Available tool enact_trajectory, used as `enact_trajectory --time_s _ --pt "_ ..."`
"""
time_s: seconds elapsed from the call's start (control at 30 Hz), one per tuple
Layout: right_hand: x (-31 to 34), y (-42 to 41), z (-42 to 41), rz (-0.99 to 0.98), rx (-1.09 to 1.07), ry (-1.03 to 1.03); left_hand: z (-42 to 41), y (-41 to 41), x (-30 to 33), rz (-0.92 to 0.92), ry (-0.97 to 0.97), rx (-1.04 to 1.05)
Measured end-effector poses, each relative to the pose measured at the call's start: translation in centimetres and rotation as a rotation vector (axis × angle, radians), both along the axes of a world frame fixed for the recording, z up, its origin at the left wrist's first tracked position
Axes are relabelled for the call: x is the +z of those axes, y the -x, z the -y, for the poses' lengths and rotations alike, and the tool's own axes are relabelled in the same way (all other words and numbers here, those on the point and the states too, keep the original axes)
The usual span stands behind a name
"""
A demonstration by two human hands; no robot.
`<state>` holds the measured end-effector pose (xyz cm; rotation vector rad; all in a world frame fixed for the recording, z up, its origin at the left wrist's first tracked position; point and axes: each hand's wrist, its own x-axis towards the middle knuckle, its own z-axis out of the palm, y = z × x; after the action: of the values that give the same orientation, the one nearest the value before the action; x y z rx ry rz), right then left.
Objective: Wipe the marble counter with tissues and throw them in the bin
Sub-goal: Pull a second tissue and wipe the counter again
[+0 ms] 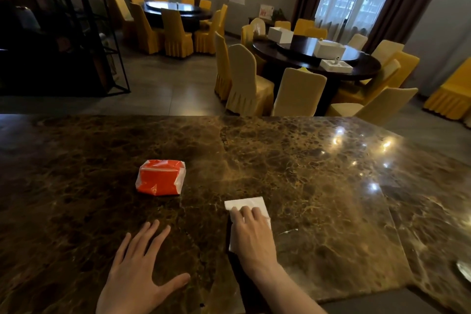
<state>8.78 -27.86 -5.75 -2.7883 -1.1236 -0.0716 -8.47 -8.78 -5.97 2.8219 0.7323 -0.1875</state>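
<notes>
A: Where is the white tissue (248,211) relative to the orange tissue pack (160,177)?

B: It lies flat on the marble counter (318,186), to the right of the pack and nearer the person, near it but not touching.

A: And the right hand (251,233)?

B: It lies palm down on the tissue, fingers (246,211) extended and close together, pressing the sheet to the stone rather than pinching it. The sheet's far edge and corners show beyond the fingertips.

A: The left hand (139,267)?

B: It sits on the bare counter, nearer the person than the pack and a little left of it, fingers spread apart and the thumb out to the side, holding nothing. Whether the palm touches the stone cannot be told.

A: Anything past the pack?

B: Beyond the counter's far edge, two dark round dining tables (316,56) stand ringed by yellow-covered chairs (244,79). White boxes (329,49) sit on the nearer table.
</notes>
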Motion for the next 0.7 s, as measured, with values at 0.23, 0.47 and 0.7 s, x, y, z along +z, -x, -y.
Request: enact_trajectory --time_s 0.23,0.47,0.7 --pt "-1.7 0.4 2.4 -0.103 0.205 -0.131 -0.5 -0.4 -0.4 -0.050 0.020 0.007" --pt "-1.9 -4.3 10.4 -0.087 -0.281 -0.148 -0.7 -0.6 -0.5 -0.092 0.028 0.005" --pt "-2.0 2.9 3.1 -0.145 0.113 -0.212 0.1 -1.4 0.9 -0.170 0.011 -0.010"
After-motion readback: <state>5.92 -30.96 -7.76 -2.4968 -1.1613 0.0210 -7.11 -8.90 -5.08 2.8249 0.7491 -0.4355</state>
